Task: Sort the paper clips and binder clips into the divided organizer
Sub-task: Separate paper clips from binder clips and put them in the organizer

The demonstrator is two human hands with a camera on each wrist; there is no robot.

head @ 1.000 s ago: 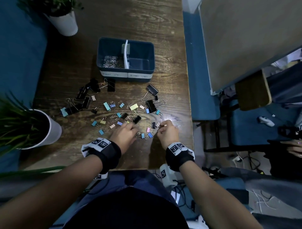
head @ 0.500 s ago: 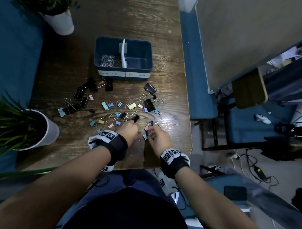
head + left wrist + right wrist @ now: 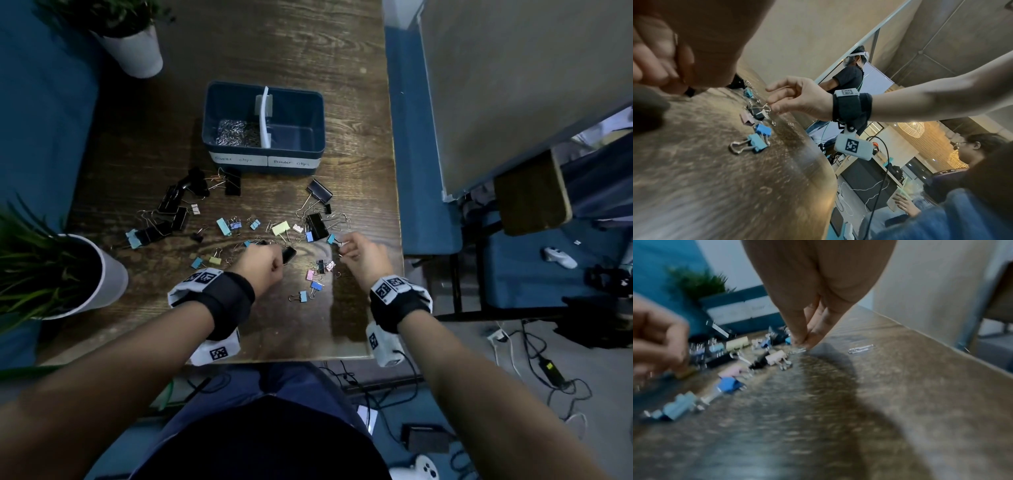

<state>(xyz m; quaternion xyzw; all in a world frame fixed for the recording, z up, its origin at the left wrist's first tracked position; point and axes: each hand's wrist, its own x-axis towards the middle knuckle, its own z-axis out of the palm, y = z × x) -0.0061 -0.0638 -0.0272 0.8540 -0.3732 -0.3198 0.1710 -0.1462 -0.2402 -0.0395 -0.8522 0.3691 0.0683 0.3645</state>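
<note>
The dark blue divided organizer (image 3: 263,156) stands at the table's middle; its left compartment holds a heap of silver paper clips (image 3: 235,133), and the right one looks bare. Colored and black binder clips (image 3: 280,228) lie scattered in front of it. My left hand (image 3: 270,262) is curled into a fist beside a black binder clip (image 3: 289,255); a silver glint (image 3: 675,39) shows between its fingers. My right hand (image 3: 344,247) pinches a paper clip (image 3: 798,350) against the table near the right edge. Another paper clip (image 3: 860,348) lies just right of it.
Two white potted plants stand on the table, one at the far left corner (image 3: 135,51) and one at the left edge (image 3: 102,277). The table's right edge (image 3: 399,240) is close to my right hand. Blue binder clips (image 3: 758,143) lie near the front.
My right hand has moved right and away from me, from the small colored clips toward the table's right edge. My left hand has stayed curled by the black binder clip.
</note>
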